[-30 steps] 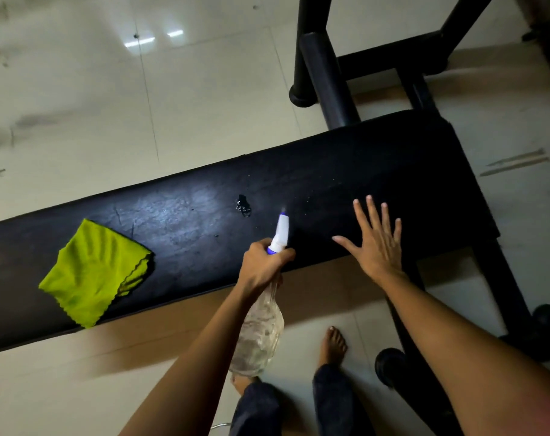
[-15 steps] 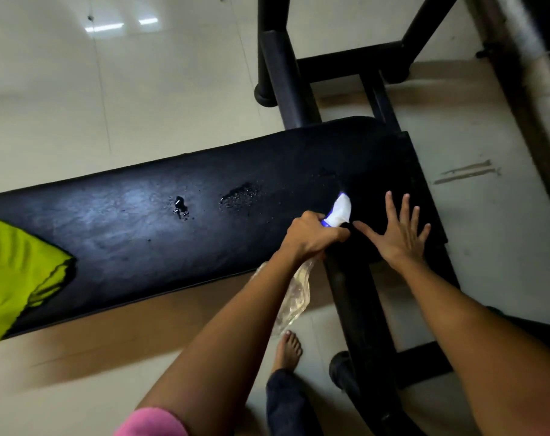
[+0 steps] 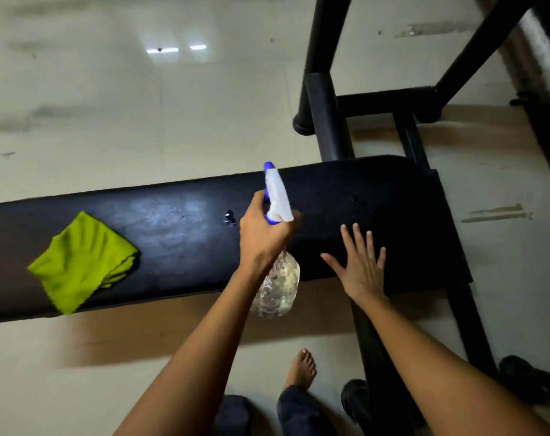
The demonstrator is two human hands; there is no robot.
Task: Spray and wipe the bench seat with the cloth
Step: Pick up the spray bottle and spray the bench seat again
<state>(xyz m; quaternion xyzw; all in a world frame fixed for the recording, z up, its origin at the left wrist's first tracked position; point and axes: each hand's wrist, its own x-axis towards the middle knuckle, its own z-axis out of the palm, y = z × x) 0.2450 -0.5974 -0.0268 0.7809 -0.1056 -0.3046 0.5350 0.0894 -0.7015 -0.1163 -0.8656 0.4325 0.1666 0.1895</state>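
Left hand [image 3: 262, 237] grips the light bottle [image 3: 277, 278]; right hand [image 3: 360, 265] lies spread; soft cloth [image 3: 80, 262] pinches easily at its edge

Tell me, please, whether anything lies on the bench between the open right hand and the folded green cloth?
Yes: the left hand, gripping the clear plastic spray bottle, is above the black padded bench seat between the right hand and the lime-green folded cloth.

Dim scene; ceiling lights glare off the floor [image 3: 173, 50] beyond the bench [image 3: 179, 228], soft shadow beneath it, edges bowed, slight blur.
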